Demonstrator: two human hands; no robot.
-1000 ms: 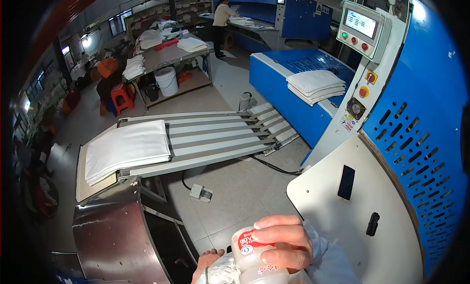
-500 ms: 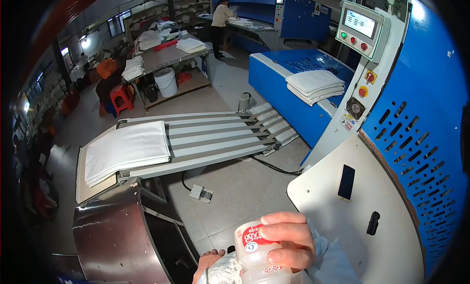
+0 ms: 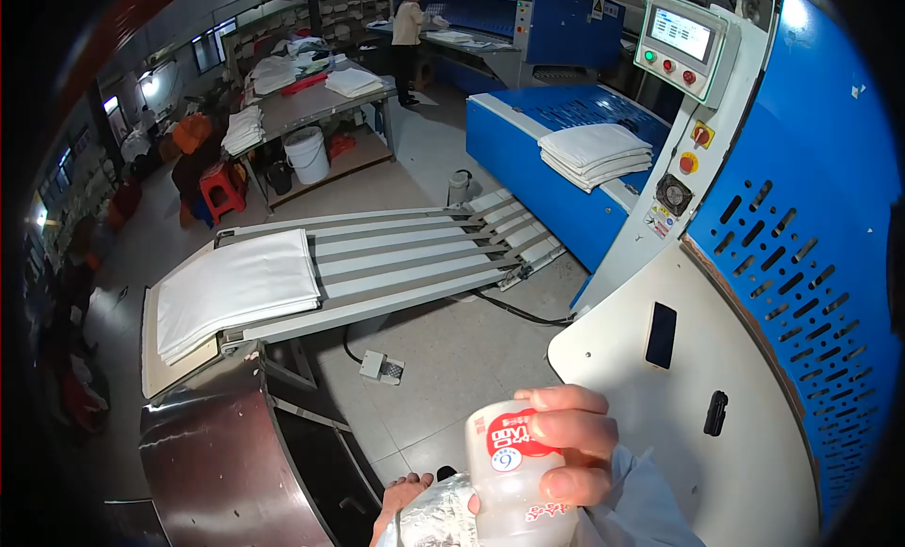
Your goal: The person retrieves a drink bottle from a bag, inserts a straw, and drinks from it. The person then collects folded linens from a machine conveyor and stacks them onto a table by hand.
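In my right hand [image 3: 572, 443] is a pale translucent bottle [image 3: 514, 457] with a red label and a blue "6" mark. The fingers wrap round its right side, and the bottle's lower end is cut off by the frame edge. My left hand [image 3: 401, 498] shows only in part at the bottom, its fingers curled beside a crinkled silvery wrapper [image 3: 436, 517] that it holds. This wrapper lies close against the bottle's left side. What is inside the wrapper cannot be made out.
Right: a cream table [image 3: 613, 349] with a phone [image 3: 661, 336] and small black object [image 3: 715, 413], below a control panel [image 3: 681, 36]. Left: folded white cloth [image 3: 240, 288] on a slatted conveyor [image 3: 405, 264]. Behind: blue machine [image 3: 528, 161], cloth-laden table [image 3: 306, 109], a person [image 3: 407, 43].
The view has shifted slightly, moving the background left. My right hand and the bottle have moved up and right in view. Both hands keep their holds.
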